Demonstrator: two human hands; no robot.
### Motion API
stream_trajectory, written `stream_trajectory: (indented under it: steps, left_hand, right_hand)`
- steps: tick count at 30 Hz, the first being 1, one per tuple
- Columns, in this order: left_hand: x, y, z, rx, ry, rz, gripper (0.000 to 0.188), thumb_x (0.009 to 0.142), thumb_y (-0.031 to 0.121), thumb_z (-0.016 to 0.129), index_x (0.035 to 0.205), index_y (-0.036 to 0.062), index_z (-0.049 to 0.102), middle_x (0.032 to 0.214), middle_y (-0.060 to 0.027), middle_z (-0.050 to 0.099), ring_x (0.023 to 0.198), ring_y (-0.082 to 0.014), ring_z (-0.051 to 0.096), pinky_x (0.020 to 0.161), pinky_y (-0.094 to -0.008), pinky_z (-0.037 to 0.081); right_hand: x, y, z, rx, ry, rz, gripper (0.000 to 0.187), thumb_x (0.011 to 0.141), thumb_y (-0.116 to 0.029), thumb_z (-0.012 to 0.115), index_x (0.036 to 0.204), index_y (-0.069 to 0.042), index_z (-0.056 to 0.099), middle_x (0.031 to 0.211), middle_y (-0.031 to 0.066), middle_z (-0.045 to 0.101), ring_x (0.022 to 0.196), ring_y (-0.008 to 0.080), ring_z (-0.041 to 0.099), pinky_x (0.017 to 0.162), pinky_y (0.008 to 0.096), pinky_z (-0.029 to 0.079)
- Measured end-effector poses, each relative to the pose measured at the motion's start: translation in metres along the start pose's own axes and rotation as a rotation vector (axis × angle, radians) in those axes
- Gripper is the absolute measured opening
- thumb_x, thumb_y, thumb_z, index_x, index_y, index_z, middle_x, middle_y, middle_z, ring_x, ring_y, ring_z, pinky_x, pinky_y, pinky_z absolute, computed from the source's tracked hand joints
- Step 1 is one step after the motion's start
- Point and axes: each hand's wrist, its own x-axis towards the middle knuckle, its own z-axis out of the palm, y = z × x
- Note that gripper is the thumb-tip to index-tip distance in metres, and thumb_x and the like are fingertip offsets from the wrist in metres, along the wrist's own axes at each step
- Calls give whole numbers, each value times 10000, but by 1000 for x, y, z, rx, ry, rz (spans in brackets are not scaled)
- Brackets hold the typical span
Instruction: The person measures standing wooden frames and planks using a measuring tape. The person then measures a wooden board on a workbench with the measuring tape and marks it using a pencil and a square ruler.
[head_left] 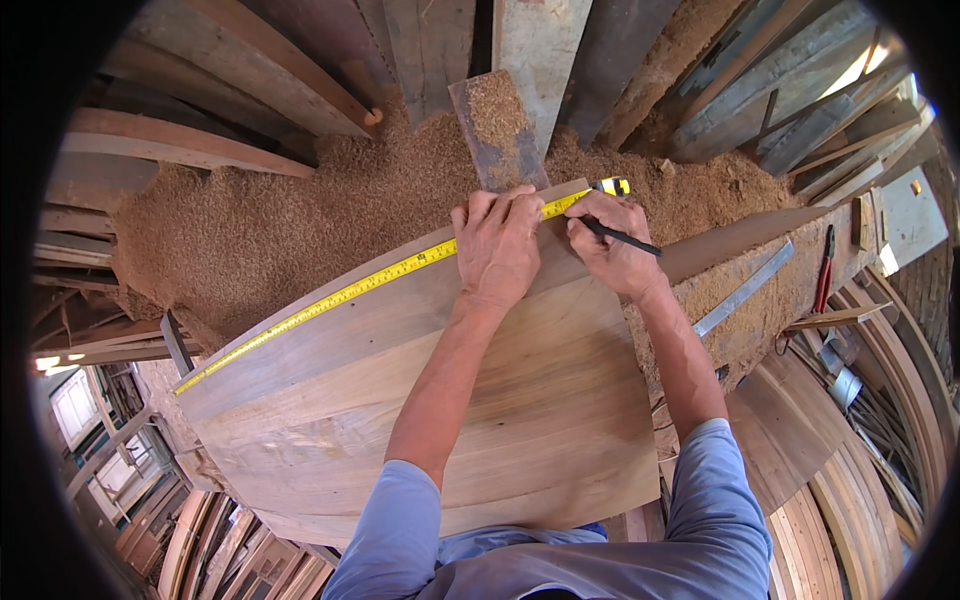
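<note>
brown sawdust far; my curled left hand pins thin yellow tape, likely springy, best edge-held; right hand grips slim black pen.

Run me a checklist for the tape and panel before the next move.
1. Tape along the panel's far edge: ok.
2. Left hand on the tape: ok.
3. Pen in the right hand: ok.
4. Tape's left end hooked on the panel: cannot tell, too small.
5. Pen tip touching the panel: cannot tell, fingers hide it.
6. Metal strip off the panel: ok, it lies to the right.
</note>
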Motion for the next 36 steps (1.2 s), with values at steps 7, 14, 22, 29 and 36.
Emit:
stream_trajectory:
  steps: [7, 14, 22, 29, 36]
  left_hand:
    - [0, -1, 0, 10, 3, 0, 109, 925, 189, 667, 1028, 152, 660, 1173, 24, 721, 1007, -234, 584, 873, -409, 398]
    - [0, -1, 0, 11, 4, 5, 102, 929, 194, 665, 1022, 153, 656, 1174, 23, 721, 1007, -234, 583, 870, -409, 400]
    - [0, -1, -1, 1, 3, 0, 93, 938, 206, 658, 1013, 152, 656, 1174, 23, 723, 999, -236, 580, 871, -406, 401]
    - [0, 0, -1, -3, -5, -9, 97, 939, 209, 656, 1016, 150, 660, 1174, 20, 724, 1000, -238, 581, 874, -407, 401]
    - [1, 1, -1, 1, -12, -14, 101, 941, 211, 653, 1019, 148, 663, 1175, 17, 724, 1008, -237, 583, 876, -406, 402]
  right_hand:
    - [1, -1, 1, 18, -16, 2, 96, 802, 6, 685, 888, -13, 645, 664, 98, 589, 553, 211, 557, 547, 324, 455]
    - [0, 4, 3, 4, 27, -26, 64, 833, -36, 682, 891, -12, 676, 637, 81, 575, 523, 157, 517, 518, 313, 428]
    - [-1, 0, 2, 32, -3, 48, 75, 823, -16, 686, 888, -16, 650, 665, 103, 584, 557, 211, 555, 546, 334, 455]
    - [0, 1, 2, 7, 5, 7, 66, 831, -28, 684, 887, -11, 654, 665, 103, 583, 557, 210, 560, 546, 334, 450]
    - [-1, 1, 3, 39, 12, 31, 60, 824, -10, 674, 880, -15, 653, 654, 103, 570, 540, 207, 550, 534, 350, 440]
